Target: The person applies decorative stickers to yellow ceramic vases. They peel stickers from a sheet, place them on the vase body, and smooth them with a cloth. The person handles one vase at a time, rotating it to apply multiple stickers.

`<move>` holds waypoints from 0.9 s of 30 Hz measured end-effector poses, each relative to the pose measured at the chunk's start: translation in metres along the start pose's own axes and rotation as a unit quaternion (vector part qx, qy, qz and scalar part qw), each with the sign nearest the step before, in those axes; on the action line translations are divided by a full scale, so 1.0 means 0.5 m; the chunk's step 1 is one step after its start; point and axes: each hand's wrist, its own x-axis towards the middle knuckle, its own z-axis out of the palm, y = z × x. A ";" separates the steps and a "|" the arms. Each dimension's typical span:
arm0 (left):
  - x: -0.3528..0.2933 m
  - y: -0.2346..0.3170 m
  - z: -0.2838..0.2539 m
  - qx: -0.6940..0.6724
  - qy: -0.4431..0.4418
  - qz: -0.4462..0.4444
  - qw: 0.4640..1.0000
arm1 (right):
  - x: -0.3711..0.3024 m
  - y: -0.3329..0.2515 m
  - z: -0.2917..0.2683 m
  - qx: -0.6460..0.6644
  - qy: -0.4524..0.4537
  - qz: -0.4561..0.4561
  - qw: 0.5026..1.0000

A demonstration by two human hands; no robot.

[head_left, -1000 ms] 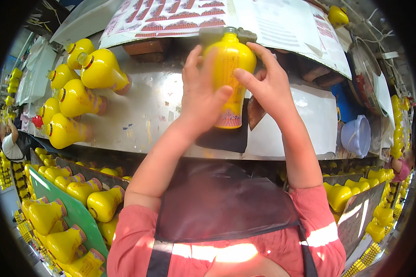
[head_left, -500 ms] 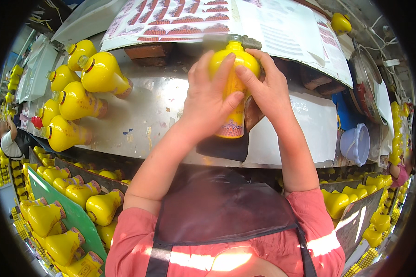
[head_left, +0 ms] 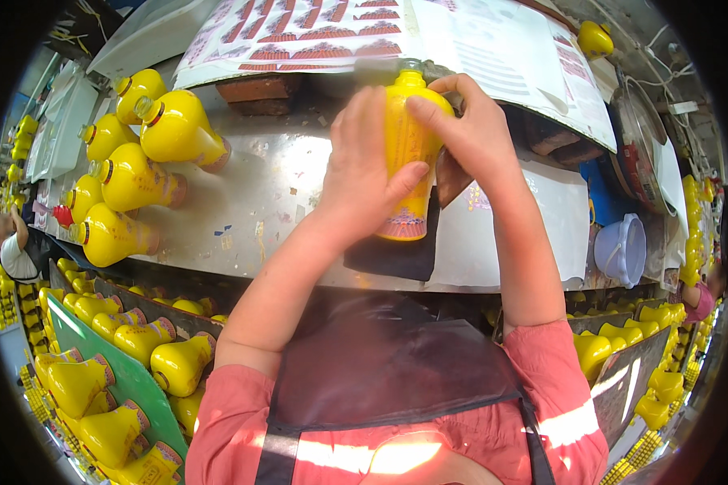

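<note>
A yellow vase-shaped bottle (head_left: pixel 408 145) with a narrow neck and a patterned pink-purple band round its foot is between my hands. Its foot end rests over a dark cloth (head_left: pixel 388 257) on the metal worktop. My left hand (head_left: pixel 364 158) presses along the bottle's left side, thumb toward the front, its fingers a little blurred. On the upper right side, my right hand (head_left: pixel 469 129) grips the shoulder, thumb on top and fingers behind. A brown flat piece (head_left: pixel 451 179) shows beside the bottle under my right hand; its kind is unclear.
Several yellow bottles (head_left: pixel 137 174) lie on the left of the worktop (head_left: pixel 259 194). Printed decal sheets (head_left: pixel 323 36) cover a raised board at the back. White paper (head_left: pixel 510 234) and a lilac bucket (head_left: pixel 620 250) are right. Crates of yellow bottles (head_left: pixel 137 335) flank me; other people are at both edges.
My left fingers have drawn back to the bottle's left side, and my right hand has shifted slightly right. More of the bottle's printed front now shows, and it appears slightly turned.
</note>
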 end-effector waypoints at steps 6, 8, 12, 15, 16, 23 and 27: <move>-0.002 -0.008 0.007 -0.010 0.005 0.006 1.000 | 0.036 0.033 -0.008 0.052 0.001 -0.051 0.997; -0.003 -0.010 0.008 -0.024 0.009 -0.002 1.000 | 0.047 0.031 -0.030 0.095 0.014 0.013 0.995; -0.005 -0.010 0.005 -0.041 0.014 -0.010 0.999 | 0.027 0.012 -0.059 0.381 0.009 0.022 0.924; -0.003 -0.009 0.004 -0.047 0.011 -0.008 0.999 | -0.029 0.019 -0.056 0.250 -0.046 -0.068 0.965; -0.003 -0.009 0.004 -0.050 0.012 -0.012 0.999 | -0.038 0.025 -0.038 0.120 -0.036 -0.251 0.960; -0.039 -0.029 0.003 -0.234 0.012 -0.135 0.963 | -0.111 0.063 -0.003 -0.181 0.132 -0.548 0.806; -0.071 -0.026 0.017 -0.249 0.013 -0.139 0.958 | -0.176 0.090 0.011 -0.094 0.023 -0.548 0.831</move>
